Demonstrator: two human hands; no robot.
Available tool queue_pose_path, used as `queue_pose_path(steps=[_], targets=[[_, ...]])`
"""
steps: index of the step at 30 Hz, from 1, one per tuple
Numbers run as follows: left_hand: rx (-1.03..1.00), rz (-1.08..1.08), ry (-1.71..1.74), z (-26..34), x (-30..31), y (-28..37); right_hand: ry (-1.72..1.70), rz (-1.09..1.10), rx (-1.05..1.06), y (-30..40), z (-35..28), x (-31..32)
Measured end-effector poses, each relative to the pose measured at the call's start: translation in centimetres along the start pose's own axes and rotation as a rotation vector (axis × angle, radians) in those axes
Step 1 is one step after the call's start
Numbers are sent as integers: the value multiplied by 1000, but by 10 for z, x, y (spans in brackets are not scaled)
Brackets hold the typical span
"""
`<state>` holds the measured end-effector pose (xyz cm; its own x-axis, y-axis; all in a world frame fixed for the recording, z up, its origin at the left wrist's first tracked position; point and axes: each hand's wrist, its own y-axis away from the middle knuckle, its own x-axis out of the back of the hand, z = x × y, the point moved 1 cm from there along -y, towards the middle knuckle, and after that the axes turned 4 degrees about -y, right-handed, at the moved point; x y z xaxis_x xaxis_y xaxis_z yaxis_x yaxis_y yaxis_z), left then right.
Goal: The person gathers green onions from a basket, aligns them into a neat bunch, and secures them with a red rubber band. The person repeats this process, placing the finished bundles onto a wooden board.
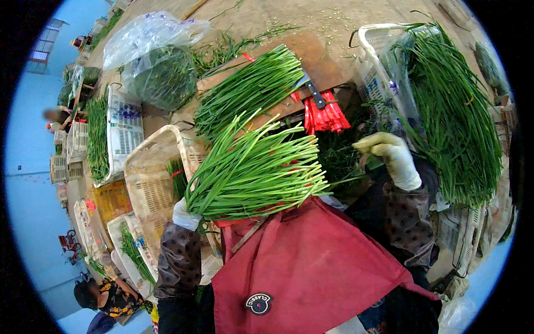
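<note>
My gloved left hand (186,215) grips the leafy end of a large, fanned-out bunch of green garlic chives (258,171), which lies above my red apron (304,267). The pale stem ends point right. My gloved right hand (390,156) is right of the stems, raised over dark trimmings, its fingers partly bent; a small green leaf shows below them. Beyond, a second pile of chives (250,87) rests on a wooden board (321,54). A knife with a black handle (316,95) lies at its stem ends, beside a bundle of red ties (325,115).
On the right, a white plastic crate (367,46) holds a heap of long chives (454,117). An open crate (156,142) with a tied bunch stands left. Behind it are a clear bag of greens (160,75) and another crate (125,125). Other people are at the far left.
</note>
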<state>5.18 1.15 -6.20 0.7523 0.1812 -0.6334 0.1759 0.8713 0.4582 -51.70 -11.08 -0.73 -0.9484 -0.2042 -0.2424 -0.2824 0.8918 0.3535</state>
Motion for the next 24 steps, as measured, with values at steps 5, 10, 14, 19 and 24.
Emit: queue_pose_path(steps=[5, 10, 14, 19, 24], targets=[[-20, -28, -86, 2, -16, -10, -202, -317, -215, -43, 58, -57], [-89, 56, -679, 10, -12, 5, -674, -434, -126, -63, 74, -117], [-55, 141, -763, 13, -17, 7, -726, -338, -181, -64, 73, -120], [-50, 68, -463, 8, -8, 4, -792, -144, -5, -63, 68, -101], [12, 76, -142, 6, 12, 2, -601, -85, 169, -41, 33, -38]])
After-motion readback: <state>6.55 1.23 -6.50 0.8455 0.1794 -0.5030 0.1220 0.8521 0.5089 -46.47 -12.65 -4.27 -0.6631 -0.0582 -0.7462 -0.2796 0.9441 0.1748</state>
